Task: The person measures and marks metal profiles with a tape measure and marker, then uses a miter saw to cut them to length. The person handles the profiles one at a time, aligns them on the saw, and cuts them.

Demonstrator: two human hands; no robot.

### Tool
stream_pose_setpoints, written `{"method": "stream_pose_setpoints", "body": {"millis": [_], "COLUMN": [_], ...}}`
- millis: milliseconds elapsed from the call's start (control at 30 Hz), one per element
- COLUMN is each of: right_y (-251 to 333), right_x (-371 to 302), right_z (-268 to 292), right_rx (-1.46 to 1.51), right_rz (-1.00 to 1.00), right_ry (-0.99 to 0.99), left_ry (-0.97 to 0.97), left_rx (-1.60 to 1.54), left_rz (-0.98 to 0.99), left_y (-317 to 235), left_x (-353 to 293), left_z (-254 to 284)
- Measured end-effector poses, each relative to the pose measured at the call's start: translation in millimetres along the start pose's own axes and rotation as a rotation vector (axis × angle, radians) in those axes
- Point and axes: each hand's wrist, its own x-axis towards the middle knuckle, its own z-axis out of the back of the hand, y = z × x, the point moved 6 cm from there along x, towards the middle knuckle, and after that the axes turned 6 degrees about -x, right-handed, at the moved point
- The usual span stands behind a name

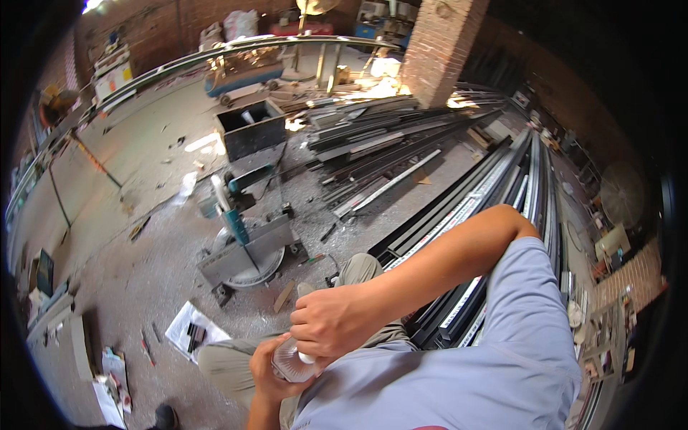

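Clear plastic bottle [290, 363] held low in the view, close against the body, just above the lap. Left hand [269, 373] wrapped around the bottle's body from below, fingers closed on it, forearm rising from the lower edge. Right hand [333, 320] curled down over the bottle's top, fingers closed around the neck or cap, a white bit showing beneath the palm; elbow bent sharply, forearm reaching back up to the right. Contents of the bottle impossible to tell. One bottle, two hands, both gripping it.

Beyond the knees, one miter saw [244, 247] standing on the dusty concrete floor [143, 208], teal handle tilted up, round base plate below. Behind it, one dark open metal box [251, 129], a pale scrap or two lying inside. Right of the saw, a long stack of dark metal profiles [459, 208] running away toward a brick pillar [441, 46], too many to count. Further loose profiles [380, 143] scattered near the pillar. Left of the legs, a sheet of paper [192, 330] lying flat on the floor. One dark shoe [166, 416] at the bottom edge.
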Motion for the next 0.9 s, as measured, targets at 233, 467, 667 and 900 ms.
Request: {"method": "stream_pose_setpoints", "body": {"millis": [233,467,667,900], "right_y": [9,3,1,8], "right_x": [-1,5,8,6], "right_z": [-1,-25,-29,-16], "right_rx": [0.065,0.114,0.022,-0.041], "right_rz": [0.228,-0.142,0.099,0.233], "right_ry": [-0.122,0.269,0.14,0.002], "left_ry": [-0.013,-0.026,-0.075,-0.029], "left_rx": [-0.15,-0.116,-0.107,-0.091], "left_rz": [0.013,0.015,0.003,-0.005], "left_y": [9,15,21,6], "left_x": [-1,-10,-15,-9], "left_z": [-16,-20,-13,-9]}}
